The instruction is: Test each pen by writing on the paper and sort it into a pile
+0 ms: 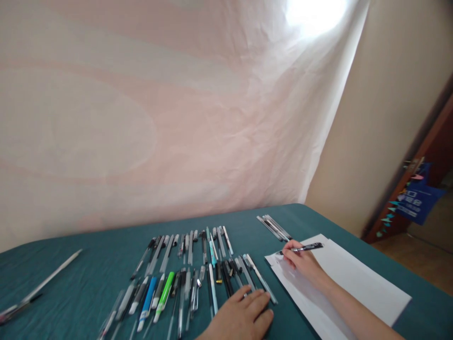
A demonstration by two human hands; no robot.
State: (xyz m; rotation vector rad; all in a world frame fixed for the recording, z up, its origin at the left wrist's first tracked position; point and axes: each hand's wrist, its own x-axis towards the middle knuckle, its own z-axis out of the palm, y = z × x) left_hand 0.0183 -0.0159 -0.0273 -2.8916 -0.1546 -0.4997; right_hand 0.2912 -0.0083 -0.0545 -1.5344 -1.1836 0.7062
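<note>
My right hand [300, 259] pinches a black pen [309, 247], its tip down near the upper left corner of a white sheet of paper [357, 278]. My left hand [244, 316] rests palm down on the table, fingers stretched out and a little apart, holding nothing. Its fingertips lie close to a white pen [260, 276] and a grey one beside it; whether they touch is unclear. Left of that hand, many pens lie in two rough rows, among them a green marker [164, 295] and a blue marker [146, 302].
A dark green cloth covers the table [88, 278]. A few clear pens [272, 227] lie in a small group behind the paper. One long pale stick-like item [53, 276] is at the far left. A pale curtain [177, 118] hangs behind; a door [435, 141] stands at right.
</note>
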